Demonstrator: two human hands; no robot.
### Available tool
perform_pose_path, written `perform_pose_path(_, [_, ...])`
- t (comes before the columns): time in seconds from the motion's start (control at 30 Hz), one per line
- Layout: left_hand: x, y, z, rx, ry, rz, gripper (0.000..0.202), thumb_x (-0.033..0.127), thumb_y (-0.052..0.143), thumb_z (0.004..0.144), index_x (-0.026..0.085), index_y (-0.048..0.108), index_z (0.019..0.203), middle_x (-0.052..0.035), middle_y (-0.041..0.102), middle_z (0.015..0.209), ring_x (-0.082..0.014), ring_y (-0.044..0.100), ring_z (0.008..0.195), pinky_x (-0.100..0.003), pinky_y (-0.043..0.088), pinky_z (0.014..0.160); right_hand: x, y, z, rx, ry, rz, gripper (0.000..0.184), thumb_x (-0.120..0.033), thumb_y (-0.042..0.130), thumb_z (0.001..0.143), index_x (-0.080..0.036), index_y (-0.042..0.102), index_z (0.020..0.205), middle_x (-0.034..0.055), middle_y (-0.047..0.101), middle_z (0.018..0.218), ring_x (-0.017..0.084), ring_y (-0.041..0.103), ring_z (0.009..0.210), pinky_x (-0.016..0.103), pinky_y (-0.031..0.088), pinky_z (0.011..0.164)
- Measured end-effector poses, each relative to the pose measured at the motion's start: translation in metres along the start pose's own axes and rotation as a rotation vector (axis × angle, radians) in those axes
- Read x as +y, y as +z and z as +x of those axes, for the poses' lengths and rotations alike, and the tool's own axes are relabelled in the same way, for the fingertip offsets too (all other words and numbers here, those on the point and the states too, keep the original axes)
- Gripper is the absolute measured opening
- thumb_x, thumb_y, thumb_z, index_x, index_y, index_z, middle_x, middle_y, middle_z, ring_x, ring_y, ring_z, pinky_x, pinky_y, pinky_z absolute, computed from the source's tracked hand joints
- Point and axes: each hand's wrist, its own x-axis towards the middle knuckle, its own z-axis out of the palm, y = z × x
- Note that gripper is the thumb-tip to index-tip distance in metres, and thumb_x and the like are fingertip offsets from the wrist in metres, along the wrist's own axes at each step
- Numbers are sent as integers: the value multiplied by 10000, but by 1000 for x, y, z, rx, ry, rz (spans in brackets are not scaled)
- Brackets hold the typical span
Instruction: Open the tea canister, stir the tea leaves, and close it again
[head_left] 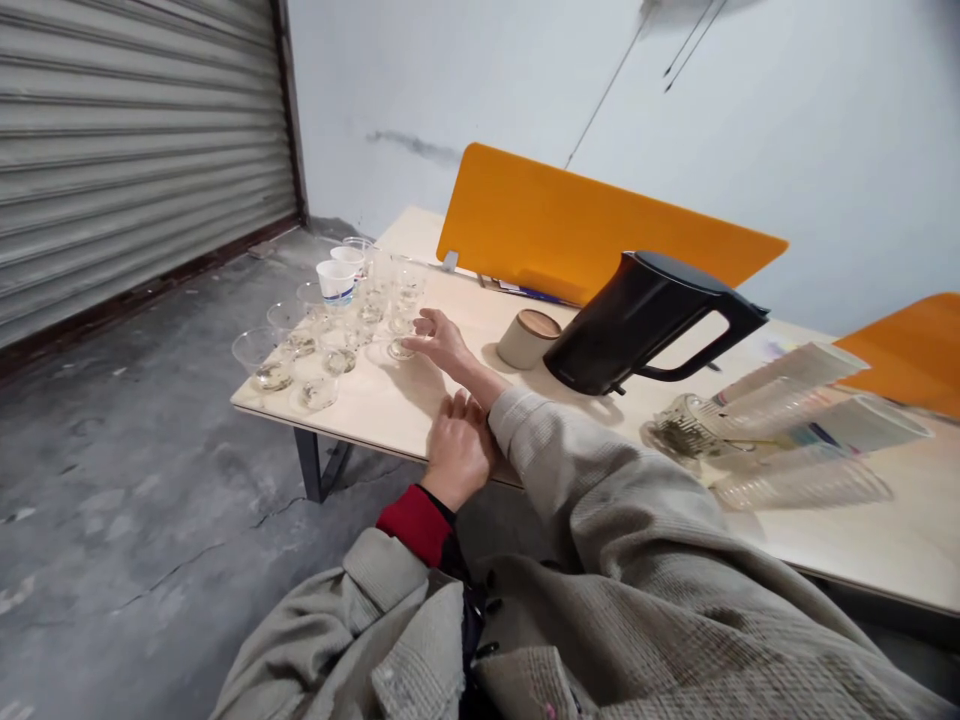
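My right hand (444,343) reaches over the table with its fingers apart. Its fingertips are at the right side of a clear plastic cup (400,347); whether they touch it I cannot tell. My left hand (459,450) lies flat at the table's front edge, below my right wrist and close against the right sleeve, holding nothing that I can see. Left of the right hand stand several clear plastic cups (259,350) with dark bits at the bottom, resembling tea leaves. Among them are white paper cups (335,284) with a blue band.
A black electric kettle (622,320) stands right of a beige canister (525,340) with a wooden top. Further right are stacked cup sleeves (810,480) and a clear container (684,425) with dark contents. An orange divider (585,215) runs along the back of the wooden table (360,412).
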Motion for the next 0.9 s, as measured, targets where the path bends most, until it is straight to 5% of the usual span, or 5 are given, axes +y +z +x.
perform_pose_path(0.43, [-1, 0, 1, -25, -34, -32, 460, 246, 531, 1000, 98, 733, 1387, -196, 747, 1368, -358, 575, 1406, -511, 391, 1242, 9, 15, 11, 77, -40, -137, 821, -440, 946, 715, -198, 589, 1413, 113, 766, 1305, 270, 722, 1145, 456, 584, 1067])
perform_pose_path(0.63, [0, -2, 0, -29, -23, -2, 430, 229, 546, 1013, 55, 724, 1364, -195, 757, 1307, -348, 601, 1357, -501, 420, 1212, 15, 16, 12, 51, -27, -3, 867, -420, 980, 652, -184, 598, 1394, 120, 738, 1310, 272, 731, 1161, 440, 602, 1046])
perform_pose_path(0.77, [1, -1, -1, -6, -3, 15, 415, 295, 556, 1046, 78, 722, 1357, -194, 716, 1415, -349, 557, 1444, -517, 402, 1241, 17, -4, 1, 76, -30, 37, 904, -428, 1011, 626, -164, 623, 1398, 190, 719, 1386, 311, 729, 1242, 473, 595, 1101])
perform_pose_path(0.9, [3, -1, -2, 30, 11, 31, 435, 377, 579, 1065, 88, 706, 1364, -201, 679, 1487, -347, 565, 1453, -512, 416, 1233, 22, -45, -24, 38, -31, -111, 511, -341, 861, 816, -169, 724, 1277, 146, 804, 1217, 276, 773, 1096, 488, 630, 1035])
